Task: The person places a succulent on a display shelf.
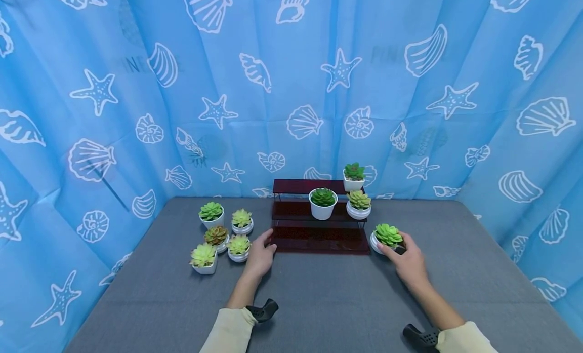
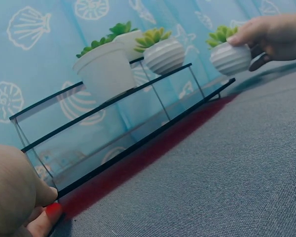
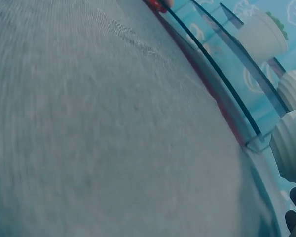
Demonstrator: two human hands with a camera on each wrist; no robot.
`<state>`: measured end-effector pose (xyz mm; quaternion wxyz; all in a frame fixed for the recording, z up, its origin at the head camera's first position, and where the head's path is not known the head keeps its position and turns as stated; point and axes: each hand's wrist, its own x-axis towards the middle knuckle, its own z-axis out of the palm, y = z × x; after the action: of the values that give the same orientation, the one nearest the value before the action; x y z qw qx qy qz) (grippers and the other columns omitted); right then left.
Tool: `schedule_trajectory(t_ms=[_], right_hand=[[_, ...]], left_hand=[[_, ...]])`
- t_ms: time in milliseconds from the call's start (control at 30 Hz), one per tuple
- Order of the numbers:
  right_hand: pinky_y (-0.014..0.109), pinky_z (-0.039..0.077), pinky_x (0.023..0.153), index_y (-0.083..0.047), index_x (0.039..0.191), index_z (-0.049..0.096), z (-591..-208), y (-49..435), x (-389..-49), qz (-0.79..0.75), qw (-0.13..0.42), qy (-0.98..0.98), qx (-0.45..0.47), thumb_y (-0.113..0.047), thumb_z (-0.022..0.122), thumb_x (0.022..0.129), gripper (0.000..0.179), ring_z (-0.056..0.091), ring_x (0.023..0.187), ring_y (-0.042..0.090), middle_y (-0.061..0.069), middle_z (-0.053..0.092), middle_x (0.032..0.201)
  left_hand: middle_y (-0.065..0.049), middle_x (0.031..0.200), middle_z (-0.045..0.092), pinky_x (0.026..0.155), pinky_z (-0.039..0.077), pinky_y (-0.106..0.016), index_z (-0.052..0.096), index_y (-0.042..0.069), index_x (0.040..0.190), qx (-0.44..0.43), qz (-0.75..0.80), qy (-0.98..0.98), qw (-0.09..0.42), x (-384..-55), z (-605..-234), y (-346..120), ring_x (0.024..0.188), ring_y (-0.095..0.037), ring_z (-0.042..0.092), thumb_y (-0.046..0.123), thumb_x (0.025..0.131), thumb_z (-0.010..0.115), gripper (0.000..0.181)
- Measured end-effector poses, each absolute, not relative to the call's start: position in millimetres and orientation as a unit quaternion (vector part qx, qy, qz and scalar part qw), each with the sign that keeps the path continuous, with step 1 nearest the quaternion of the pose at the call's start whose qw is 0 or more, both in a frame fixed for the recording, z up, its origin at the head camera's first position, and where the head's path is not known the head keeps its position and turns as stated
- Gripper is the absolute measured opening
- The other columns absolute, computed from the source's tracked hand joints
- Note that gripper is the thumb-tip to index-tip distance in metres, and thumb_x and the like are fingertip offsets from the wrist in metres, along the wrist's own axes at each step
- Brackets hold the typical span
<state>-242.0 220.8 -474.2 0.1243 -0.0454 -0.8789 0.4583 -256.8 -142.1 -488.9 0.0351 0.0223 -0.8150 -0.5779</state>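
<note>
On the right, my right hand (image 1: 410, 261) grips a potted succulent (image 1: 388, 235) with bright green leaves and a white ribbed round pot. The left wrist view shows this pot (image 2: 230, 59) held off the table beside the shelf's right end. At the other end, my left hand (image 1: 260, 256) holds the front left corner of a three-tier dark red see-through shelf (image 1: 319, 240), fingers at the side and thumb at the front. A succulent in a plain white pot (image 1: 322, 211) and one in a ribbed pot (image 1: 359, 211) stand on the middle tier; another small pot (image 1: 353, 184) is on the top tier.
Left of the shelf, several potted succulents stand in a group on the grey table (image 1: 337, 302), among them a reddish one (image 1: 216, 235) and a square-potted one (image 1: 204, 269). A blue curtain (image 1: 282, 105) with shell prints hangs behind the table.
</note>
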Motion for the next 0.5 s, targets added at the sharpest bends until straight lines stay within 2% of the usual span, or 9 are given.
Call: schedule_trajectory(t_ms=[500], right_hand=[[0.054, 0.033, 0.104, 0.002, 0.137, 0.045, -467, 189, -243, 0.464, 0.113, -0.879, -0.001, -0.032, 0.072, 0.089, 0.065, 0.044, 0.127, 0.039, 0.026, 0.049, 0.137]], left_hand=[[-0.023, 0.139, 0.049, 0.106, 0.036, -0.051, 0.046, 0.002, 0.143, 0.022, -0.577, -0.816, 0.042, -257, -489, -142, 0.130, -0.036, 0.044, -0.001, 0.097, 0.052, 0.046]])
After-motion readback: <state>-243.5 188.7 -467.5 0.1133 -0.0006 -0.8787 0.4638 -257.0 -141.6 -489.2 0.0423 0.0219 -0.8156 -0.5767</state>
